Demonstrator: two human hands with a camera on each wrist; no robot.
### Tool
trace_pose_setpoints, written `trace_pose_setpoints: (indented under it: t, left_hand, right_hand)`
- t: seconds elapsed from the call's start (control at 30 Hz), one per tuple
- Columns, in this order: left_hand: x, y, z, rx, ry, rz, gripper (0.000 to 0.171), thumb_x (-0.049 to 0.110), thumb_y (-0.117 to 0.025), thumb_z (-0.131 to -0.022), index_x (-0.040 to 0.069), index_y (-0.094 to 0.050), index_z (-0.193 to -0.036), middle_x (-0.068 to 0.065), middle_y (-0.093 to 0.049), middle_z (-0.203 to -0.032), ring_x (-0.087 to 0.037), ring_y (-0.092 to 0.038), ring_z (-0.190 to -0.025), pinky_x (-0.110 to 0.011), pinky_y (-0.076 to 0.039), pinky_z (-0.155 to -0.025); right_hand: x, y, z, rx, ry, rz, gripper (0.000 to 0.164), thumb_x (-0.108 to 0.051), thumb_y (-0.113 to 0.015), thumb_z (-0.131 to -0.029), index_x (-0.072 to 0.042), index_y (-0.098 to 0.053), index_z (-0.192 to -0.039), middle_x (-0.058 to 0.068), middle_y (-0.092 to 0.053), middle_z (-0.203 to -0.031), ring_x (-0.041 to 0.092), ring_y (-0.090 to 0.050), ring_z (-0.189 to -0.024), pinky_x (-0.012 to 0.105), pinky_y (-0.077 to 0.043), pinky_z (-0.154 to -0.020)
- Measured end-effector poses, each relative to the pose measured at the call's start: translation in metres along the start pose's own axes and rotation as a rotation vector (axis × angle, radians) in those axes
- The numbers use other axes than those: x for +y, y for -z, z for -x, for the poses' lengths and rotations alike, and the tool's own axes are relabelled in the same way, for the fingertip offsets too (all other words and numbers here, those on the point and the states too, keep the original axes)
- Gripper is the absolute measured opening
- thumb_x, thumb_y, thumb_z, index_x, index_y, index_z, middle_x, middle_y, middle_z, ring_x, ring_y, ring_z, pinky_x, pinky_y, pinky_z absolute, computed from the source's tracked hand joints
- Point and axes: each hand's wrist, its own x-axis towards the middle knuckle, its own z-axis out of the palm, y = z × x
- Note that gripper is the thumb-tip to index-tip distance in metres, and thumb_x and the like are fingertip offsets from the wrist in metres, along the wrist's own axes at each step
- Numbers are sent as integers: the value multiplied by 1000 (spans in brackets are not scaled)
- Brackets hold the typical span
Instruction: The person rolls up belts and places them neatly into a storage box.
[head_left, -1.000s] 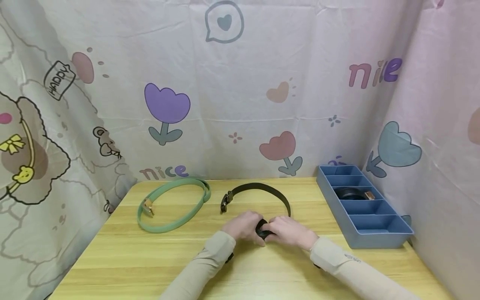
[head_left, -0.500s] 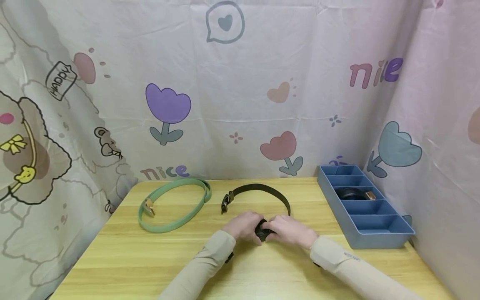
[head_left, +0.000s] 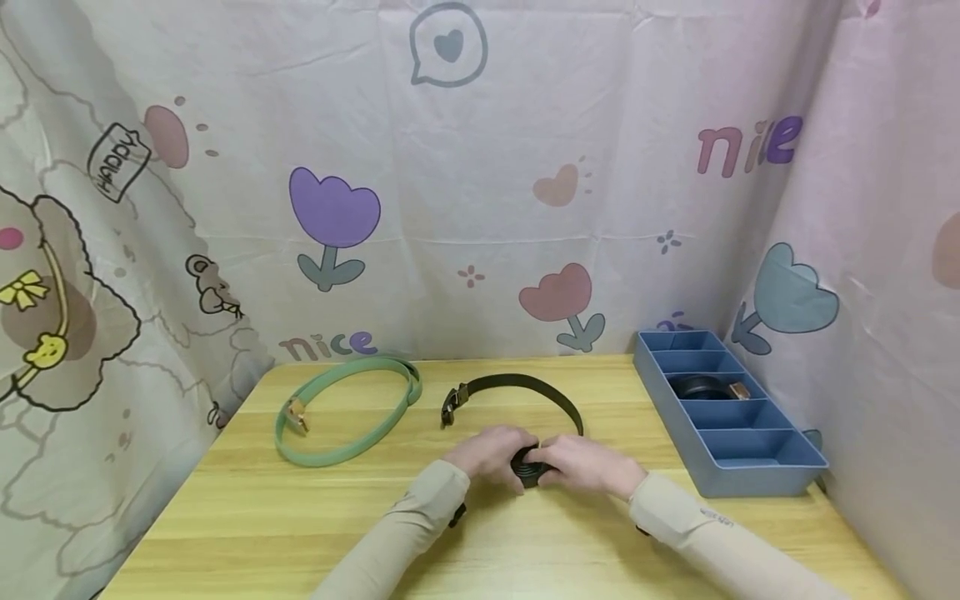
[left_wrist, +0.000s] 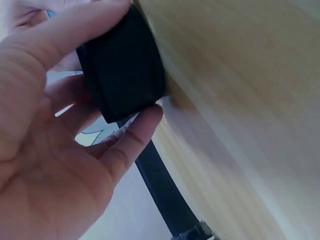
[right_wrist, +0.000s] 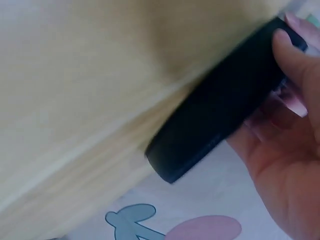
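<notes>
Over the last second the black coil point(head_left: 529, 477) has shifted slightly nearer on the bench point(head_left: 540, 550), and its wound turns show more broadly between the hands than they did. The free strap point(head_left: 525, 381) that arcs out on the far side has sunk nearer too, a little flatter, while its dark buckle point(head_left: 454, 403) stays where it was, to the left. The right hand point(head_left: 588, 465) has edged right and nearer; the left hand point(head_left: 491, 454) has barely moved. Both grip the coil from opposite sides: the left wrist view shows the left thumb and fingers closed about it, and the right wrist view shows the right thumb pressed on the band with fingers behind. The join is hidden by the right hand, but strap and coil appear to be one belt, so the change probably means a little more is being wound, with a good length and the buckle not yet taken up. The green belt point(head_left: 322, 458) at left and the black belt point(head_left: 701, 387) in the middle compartment of the blue organizer point(head_left: 757, 482) at right are unchanged.
</notes>
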Motion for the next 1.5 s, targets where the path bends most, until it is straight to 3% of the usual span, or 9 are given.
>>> trace_pose_setpoints:
  t: [0.23, 0.33, 0.63, 0.77, 0.9, 1.0, 1.27, 1.43, 1.5]
  left_hand:
    - [7, -5, 2, 58, 105, 6, 51, 55, -84, -66, 17, -61, -90, 11, -56, -80, -4, -50, -70, -18, -43, -63]
    - [8, -5, 3, 65, 123, 0, 50, 56, -83, -68, 19, -61, -91, 11, -55, -79, -4, -49, -69, -19, -42, -61]
    - [6, -1, 3, -4, -24, 10, 39, 31, -87, -71, 22, -60, -98, 12, -61, -93, -1, -52, -82, -16, -43, -76]
    - [12, 0, 3, -19, 51, 19, 39, 38, -85, -73, 19, -59, -96, 10, -58, -88, -3, -51, -76, -18, -44, -69]
    - [20, -2, 3, 39, 166, 6, 54, 58, -80, -71, 15, -62, -97, 5, -60, -87, -6, -51, -71, -21, -44, -63]
    - [22, -6, 3, 78, 192, -49, 56, 62, -78, -70, 15, -63, -97, 4, -60, -86, -6, -50, -70, -21, -43, -61]
    - [17, -7, 2, 28, 73, -75, 48, 50, -80, -75, 22, -61, -108, 7, -62, -99, -6, -54, -81, -20, -45, -71]
    - [18, -3, 1, -14, 7, -100, 63, 43, -79, -78, 20, -57, -132, 2, -61, -128, -12, -58, -111, -28, -43, -100]
    - [19, -2, 1, -15, 6, -124, 63, 43, -80, -77, 20, -57, -132, 1, -61, -126, -11, -58, -109, -27, -43, -100]
  right_hand:
    - [-1, -8, -1, 106, 26, 102, 9, -27, -70, -89, -21, -67, -96, -7, -67, -77, -3, -53, -66, 21, -48, -60]
    - [0, -8, 0, 102, 27, 103, 11, -26, -70, -89, -20, -67, -98, -7, -67, -78, -2, -54, -66, 20, -47, -59]
    - [4, 0, 5, 7, -5, 28, 33, -18, -78, -82, -18, -68, -114, -2, -68, -104, 6, -62, -92, 27, -53, -81]
    - [4, -4, 6, 42, -12, 47, 19, -20, -77, -83, -22, -68, -100, -8, -64, -87, 0, -56, -77, 21, -49, -68]
    - [3, -8, 6, 69, -34, 54, 12, -21, -74, -86, -25, -67, -94, -11, -61, -79, -3, -51, -69, 18, -45, -62]
    - [2, -9, 6, 71, -52, 62, 10, -25, -73, -87, -26, -67, -95, -11, -61, -79, -3, -50, -68, 17, -45, -61]
    - [5, 2, 18, -1, -57, 30, 40, -20, -75, -85, -24, -65, -124, -5, -67, -102, 5, -61, -88, 27, -52, -75]
    - [7, 4, 18, 20, -18, -13, 29, -13, -75, -84, -18, -68, -112, -6, -69, -100, 4, -62, -87, 25, -52, -77]
    - [6, 2, 16, 44, -5, 2, 23, -13, -76, -83, -19, -68, -103, -7, -69, -91, 2, -59, -79, 22, -50, -71]
